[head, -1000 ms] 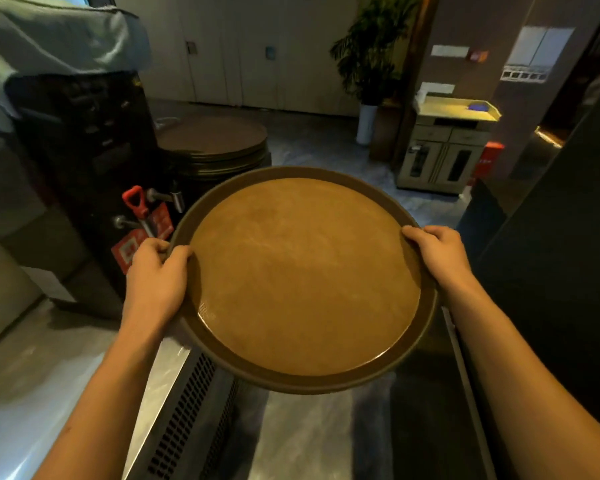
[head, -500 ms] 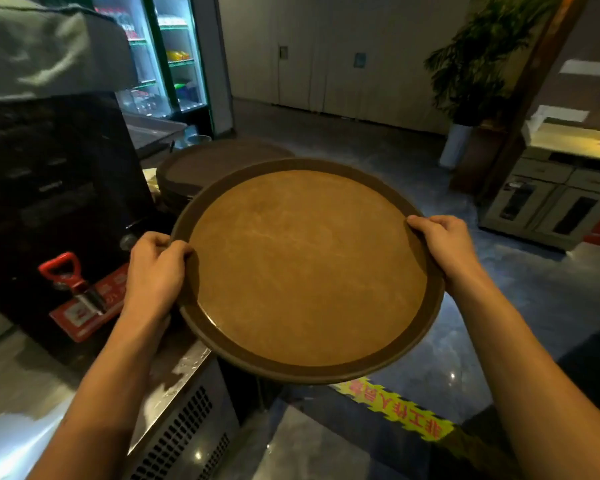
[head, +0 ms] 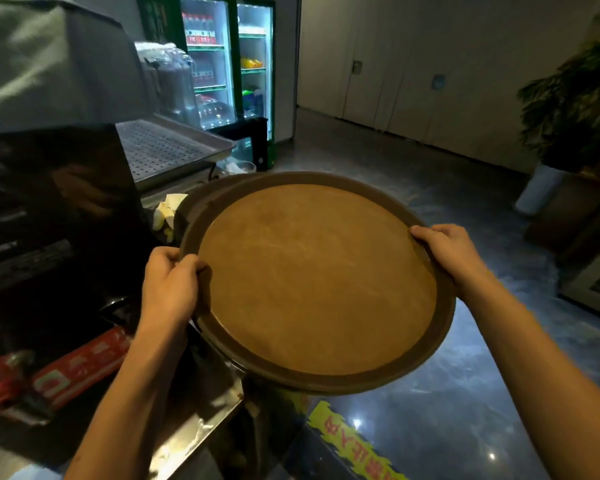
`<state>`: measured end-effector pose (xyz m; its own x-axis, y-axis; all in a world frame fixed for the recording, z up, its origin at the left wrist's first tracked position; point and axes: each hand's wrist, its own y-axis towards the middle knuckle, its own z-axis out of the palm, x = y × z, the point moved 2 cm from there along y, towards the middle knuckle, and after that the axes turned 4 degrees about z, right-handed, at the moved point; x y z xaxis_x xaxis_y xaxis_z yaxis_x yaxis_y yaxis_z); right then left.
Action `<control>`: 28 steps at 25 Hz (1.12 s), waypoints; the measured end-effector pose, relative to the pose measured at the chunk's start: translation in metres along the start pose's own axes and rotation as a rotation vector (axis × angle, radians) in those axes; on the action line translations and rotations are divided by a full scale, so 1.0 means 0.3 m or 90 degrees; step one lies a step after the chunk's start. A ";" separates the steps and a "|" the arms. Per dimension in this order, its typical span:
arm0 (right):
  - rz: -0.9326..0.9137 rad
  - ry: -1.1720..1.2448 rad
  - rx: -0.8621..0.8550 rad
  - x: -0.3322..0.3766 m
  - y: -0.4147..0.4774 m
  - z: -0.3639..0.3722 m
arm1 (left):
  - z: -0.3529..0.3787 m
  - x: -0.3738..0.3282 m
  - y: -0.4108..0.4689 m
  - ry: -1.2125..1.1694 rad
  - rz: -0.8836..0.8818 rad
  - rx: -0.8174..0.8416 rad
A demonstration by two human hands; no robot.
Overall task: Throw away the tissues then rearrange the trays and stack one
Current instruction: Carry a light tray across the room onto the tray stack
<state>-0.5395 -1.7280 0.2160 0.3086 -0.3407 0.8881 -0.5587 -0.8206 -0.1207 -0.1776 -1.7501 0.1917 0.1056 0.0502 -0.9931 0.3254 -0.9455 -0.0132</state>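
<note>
Round tray | face up, near-level | left hand, right hand clamped on opposite rims

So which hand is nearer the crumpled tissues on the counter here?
Left. The left hand grips the near-left rim of the round tray, just below the tissues. The right hand grips the opposite rim, a full tray's width away.
</note>
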 end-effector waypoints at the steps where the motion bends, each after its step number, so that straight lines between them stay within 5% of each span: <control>1: -0.008 -0.005 0.012 0.026 0.062 0.021 | 0.025 -0.004 0.039 -0.009 0.001 -0.013; 18: -0.037 -0.025 0.298 0.242 0.724 0.482 | 0.214 0.052 0.229 0.000 -0.116 -0.285; 28: -0.135 -0.086 0.293 0.208 0.793 0.523 | 0.259 0.035 0.215 0.085 -0.127 -0.318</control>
<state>-0.5324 -2.0164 0.1731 0.4919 -0.1770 0.8525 -0.0868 -0.9842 -0.1542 -0.2286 -1.8357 0.1712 0.1042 0.2847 -0.9529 0.7537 -0.6478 -0.1111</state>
